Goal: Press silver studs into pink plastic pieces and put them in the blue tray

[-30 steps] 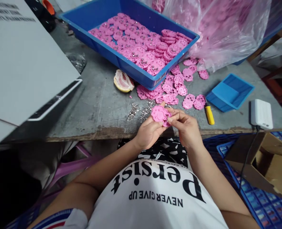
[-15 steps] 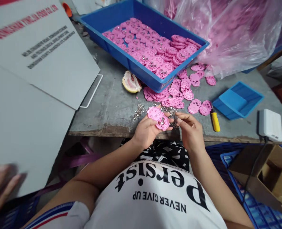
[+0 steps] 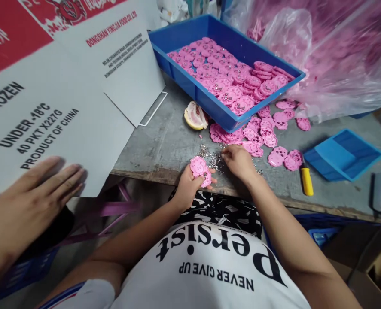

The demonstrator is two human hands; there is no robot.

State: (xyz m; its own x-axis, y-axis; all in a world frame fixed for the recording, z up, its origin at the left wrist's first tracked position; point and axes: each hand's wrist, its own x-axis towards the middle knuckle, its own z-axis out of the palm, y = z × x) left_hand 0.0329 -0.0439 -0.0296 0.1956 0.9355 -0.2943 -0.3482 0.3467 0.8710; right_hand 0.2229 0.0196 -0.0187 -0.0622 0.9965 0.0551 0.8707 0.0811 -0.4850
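A grey table (image 3: 164, 148) crosses the frame's middle. A printed carton (image 3: 64, 90) fills the upper left. A blue tray (image 3: 190, 89) of pink plastic parts (image 3: 206, 60) stands upper centre. At lower left, another person's hand (image 3: 45, 193) lies against the carton. Near the centre, the wearer's left hand (image 3: 187, 184), half closed, holds one pink piece (image 3: 197, 167). Beside it, the right hand (image 3: 240, 161) bends its fingers onto tiny metal bits (image 3: 214, 162); its grip cannot be told.
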